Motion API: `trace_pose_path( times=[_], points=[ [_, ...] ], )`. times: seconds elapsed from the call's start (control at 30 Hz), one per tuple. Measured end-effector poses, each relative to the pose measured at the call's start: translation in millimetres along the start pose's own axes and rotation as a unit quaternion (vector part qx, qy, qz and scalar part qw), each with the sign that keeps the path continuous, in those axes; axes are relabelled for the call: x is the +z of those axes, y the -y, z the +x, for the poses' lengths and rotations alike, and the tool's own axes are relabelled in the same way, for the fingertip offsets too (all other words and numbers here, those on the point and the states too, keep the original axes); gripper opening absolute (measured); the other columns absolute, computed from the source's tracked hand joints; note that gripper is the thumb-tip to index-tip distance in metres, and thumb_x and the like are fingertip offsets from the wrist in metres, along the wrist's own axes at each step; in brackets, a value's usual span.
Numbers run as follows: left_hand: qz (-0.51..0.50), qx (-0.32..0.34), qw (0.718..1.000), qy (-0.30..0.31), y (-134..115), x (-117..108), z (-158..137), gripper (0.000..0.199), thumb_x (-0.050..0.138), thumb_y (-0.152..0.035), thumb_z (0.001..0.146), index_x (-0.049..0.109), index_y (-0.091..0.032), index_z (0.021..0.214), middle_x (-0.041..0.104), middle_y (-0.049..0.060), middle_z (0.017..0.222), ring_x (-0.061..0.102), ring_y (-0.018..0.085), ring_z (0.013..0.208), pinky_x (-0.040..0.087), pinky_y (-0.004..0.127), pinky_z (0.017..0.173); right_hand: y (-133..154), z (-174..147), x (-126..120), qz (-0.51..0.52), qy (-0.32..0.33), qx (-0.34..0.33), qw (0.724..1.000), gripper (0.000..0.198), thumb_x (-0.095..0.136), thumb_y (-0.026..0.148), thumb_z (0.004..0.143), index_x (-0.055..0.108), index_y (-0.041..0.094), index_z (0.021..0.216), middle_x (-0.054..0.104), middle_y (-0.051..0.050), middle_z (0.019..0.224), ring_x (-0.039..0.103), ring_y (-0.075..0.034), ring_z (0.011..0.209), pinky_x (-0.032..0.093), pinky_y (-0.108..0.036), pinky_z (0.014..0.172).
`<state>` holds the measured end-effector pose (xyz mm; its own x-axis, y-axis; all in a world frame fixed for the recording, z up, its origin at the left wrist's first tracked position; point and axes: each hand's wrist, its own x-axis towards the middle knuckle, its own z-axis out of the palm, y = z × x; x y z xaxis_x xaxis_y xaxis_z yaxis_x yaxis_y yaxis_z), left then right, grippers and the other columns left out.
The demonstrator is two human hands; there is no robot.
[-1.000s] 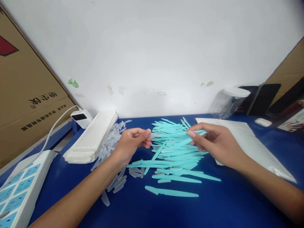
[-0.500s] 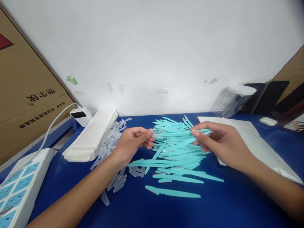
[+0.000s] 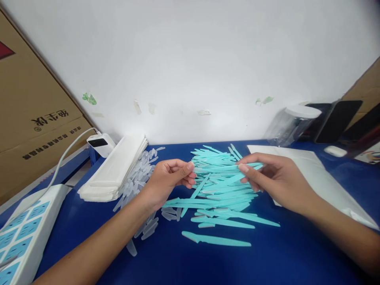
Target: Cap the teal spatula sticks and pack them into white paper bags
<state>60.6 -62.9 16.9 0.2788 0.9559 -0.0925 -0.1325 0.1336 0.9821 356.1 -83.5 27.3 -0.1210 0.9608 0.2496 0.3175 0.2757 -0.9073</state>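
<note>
My right hand (image 3: pixel 276 180) pinches the handle of a teal eyebrow razor (image 3: pixel 221 169) between thumb and fingers, its blade end pointing left. Opposite it, my left hand (image 3: pixel 170 178) is closed in a pinch on a small translucent blade cap (image 3: pixel 197 170) at the razor's blade end. How far the cap sits over the blade cannot be made out. Beneath both hands lies a loose pile of teal eyebrow razors (image 3: pixel 228 202). Left of the pile, partly behind my left wrist, are many translucent caps (image 3: pixel 135 178). One separate razor (image 3: pixel 216 239) lies nearest me.
A stack of white sleeves (image 3: pixel 115 168) stands left of the caps, near a power strip (image 3: pixel 50 225) and a white device (image 3: pixel 101 145) with a cable. To the right are a white bag (image 3: pixel 323 186), a clear jar (image 3: pixel 292 124) and a phone (image 3: pixel 338 120). A wall rises behind.
My left hand has shifted slightly right with the cap, closer to my right hand and along the razor's blade end. My right hand has barely moved.
</note>
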Motion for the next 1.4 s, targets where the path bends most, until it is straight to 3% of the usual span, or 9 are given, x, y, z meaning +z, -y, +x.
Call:
trace_pose_path(
  times=[0.4, 0.53, 0.6, 0.67, 0.73, 0.83, 0.93, 1.07, 1.4],
  points=[
    [0.018, -0.002, 1.000, 0.015, 6.3, 6.6, -4.3, 0.042, 0.094, -0.055, 0.083, 0.076, -0.017, 0.080, 0.080, 0.008, 0.082, 0.072, 0.017, 0.070, 0.054, 0.026, 0.057, -7.1, -3.9, 2.3, 0.027, 0.030, 0.015, 0.999, 0.033, 0.090, 0.057, 0.084, 0.092, 0.025, 0.095, 0.059, 0.001, 0.048, 0.057, -0.015, 0.043, 0.060, -0.031, 0.047],
    [0.140, 0.033, 0.989, 0.045, -1.4, 0.3, -3.3, 0.043, 0.078, -0.063, 0.096, 0.077, -0.020, 0.100, 0.080, 0.008, 0.085, 0.072, 0.020, 0.070, 0.052, 0.029, 0.057, -6.1, -4.8, 1.1, 0.015, 0.028, 0.013, 0.999, 0.036, 0.089, 0.058, 0.086, 0.090, 0.025, 0.097, 0.062, 0.000, 0.051, 0.063, -0.017, 0.046, 0.059, -0.029, 0.047],
    [0.310, 0.087, 0.947, 0.017, -9.7, -12.9, 0.1, 0.043, 0.067, -0.061, 0.104, 0.075, -0.023, 0.121, 0.080, 0.007, 0.086, 0.072, 0.023, 0.072, 0.051, 0.031, 0.061, -7.8, -3.6, -0.6, 0.014, 0.015, 0.014, 1.000, 0.037, 0.088, 0.058, 0.087, 0.090, 0.024, 0.102, 0.062, 0.001, 0.050, 0.062, -0.016, 0.045, 0.060, -0.030, 0.049],
    [0.517, 0.151, 0.841, -0.061, -18.7, -34.4, 6.4, 0.039, 0.067, -0.053, 0.104, 0.074, -0.024, 0.128, 0.080, 0.008, 0.092, 0.071, 0.026, 0.079, 0.048, 0.035, 0.069, -9.7, -0.9, -3.7, 0.019, -0.006, 0.014, 1.000, 0.039, 0.088, 0.058, 0.088, 0.089, 0.023, 0.105, 0.061, 0.002, 0.048, 0.059, -0.015, 0.044, 0.062, -0.031, 0.053],
    [0.649, 0.150, 0.741, -0.087, -26.5, -60.2, 14.2, 0.025, 0.064, -0.040, 0.102, 0.078, -0.022, 0.115, 0.080, 0.012, 0.104, 0.071, 0.031, 0.092, 0.045, 0.037, 0.075, -10.5, 2.4, -7.8, 0.025, -0.029, 0.014, 0.999, 0.040, 0.088, 0.059, 0.088, 0.088, 0.023, 0.106, 0.060, 0.003, 0.047, 0.058, -0.015, 0.044, 0.064, -0.032, 0.056],
    [0.700, 0.088, 0.707, -0.046, -34.6, -92.8, 23.1, 0.019, 0.067, -0.036, 0.097, 0.078, -0.022, 0.104, 0.077, 0.011, 0.100, 0.069, 0.031, 0.092, 0.041, 0.037, 0.075, -9.9, 6.1, -13.2, 0.027, -0.054, 0.016, 0.998, 0.043, 0.088, 0.061, 0.088, 0.087, 0.022, 0.107, 0.057, 0.004, 0.045, 0.057, -0.015, 0.044, 0.065, -0.034, 0.062],
    [0.692, 0.024, 0.721, -0.024, -40.2, -110.0, 24.2, 0.026, 0.070, -0.047, 0.094, 0.075, -0.022, 0.088, 0.068, 0.007, 0.081, 0.063, 0.027, 0.074, 0.036, 0.036, 0.067, -9.5, 7.6, -14.6, 0.026, -0.066, 0.018, 0.997, 0.044, 0.087, 0.062, 0.088, 0.087, 0.022, 0.107, 0.056, 0.005, 0.044, 0.060, -0.016, 0.046, 0.067, -0.036, 0.067],
    [0.644, -0.026, 0.762, 0.057, -42.8, -122.5, 20.6, 0.034, 0.077, -0.056, 0.084, 0.077, -0.025, 0.098, 0.063, 0.002, 0.077, 0.059, 0.024, 0.067, 0.037, 0.033, 0.064, -11.3, 9.7, -11.7, 0.040, -0.068, 0.024, 0.997, 0.045, 0.089, 0.063, 0.085, 0.087, 0.023, 0.105, 0.056, 0.004, 0.045, 0.060, -0.016, 0.047, 0.062, -0.032, 0.056],
    [0.639, -0.044, 0.768, 0.022, -32.5, -125.2, 27.6, 0.035, 0.074, -0.057, 0.082, 0.071, -0.022, 0.084, 0.066, 0.005, 0.073, 0.058, 0.025, 0.066, 0.037, 0.034, 0.063, -11.3, 11.7, -9.7, 0.037, -0.068, 0.035, 0.996, 0.055, 0.091, 0.069, 0.079, 0.087, 0.021, 0.104, 0.057, 0.003, 0.045, 0.060, -0.017, 0.047, 0.056, -0.030, 0.048]
  ],
)
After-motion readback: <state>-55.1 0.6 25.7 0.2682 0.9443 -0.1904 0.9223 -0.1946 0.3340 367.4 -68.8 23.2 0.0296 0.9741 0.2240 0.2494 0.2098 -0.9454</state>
